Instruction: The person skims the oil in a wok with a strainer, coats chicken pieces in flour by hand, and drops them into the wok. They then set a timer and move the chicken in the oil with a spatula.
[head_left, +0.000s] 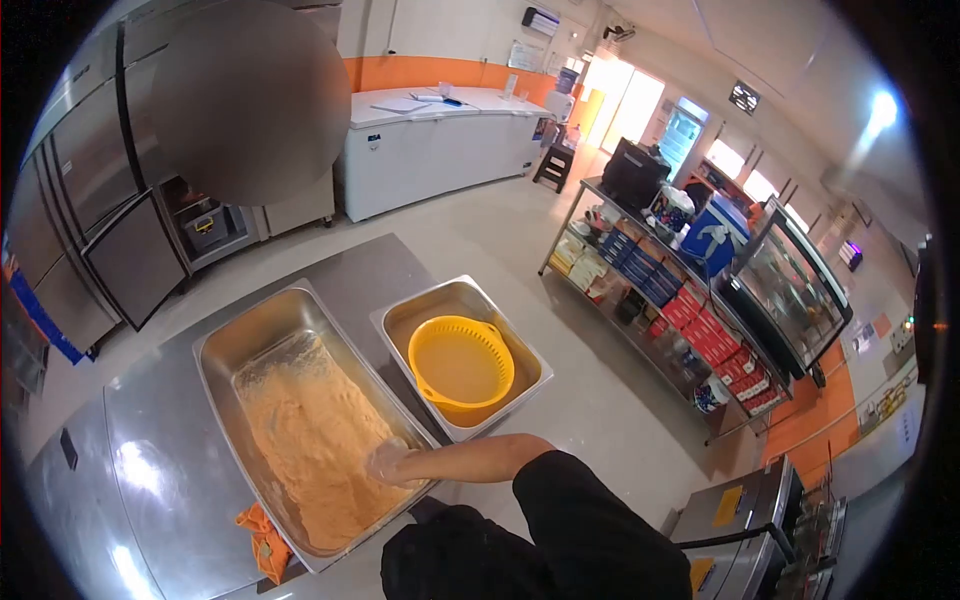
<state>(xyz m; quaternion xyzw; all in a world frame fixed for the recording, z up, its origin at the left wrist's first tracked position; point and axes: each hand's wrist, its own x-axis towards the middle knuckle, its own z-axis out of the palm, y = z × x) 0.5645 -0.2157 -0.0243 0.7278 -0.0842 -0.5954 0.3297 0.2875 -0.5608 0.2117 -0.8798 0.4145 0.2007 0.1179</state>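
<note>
Steel kitchen bench (150,450). My right hand (392,463) lies in the breading (310,430) by the near rim of the pan (225,345). The fingers (380,464) are coated, and I cannot tell their spread. A hard sweep could spill crumbs over.

Far beyond the hand (392,463), a white chest freezer (440,150) stands against a wall with an orange band (420,72). Left of the hand rise stainless refrigerator doors (90,200). To its right, across the pale floor (500,240), a steel shelf rack (600,262) carries red and blue boxes (700,330), with a glass display case (790,290) behind it. Daylight floods a doorway (625,105), and a ceiling light (882,108) glows.
</note>
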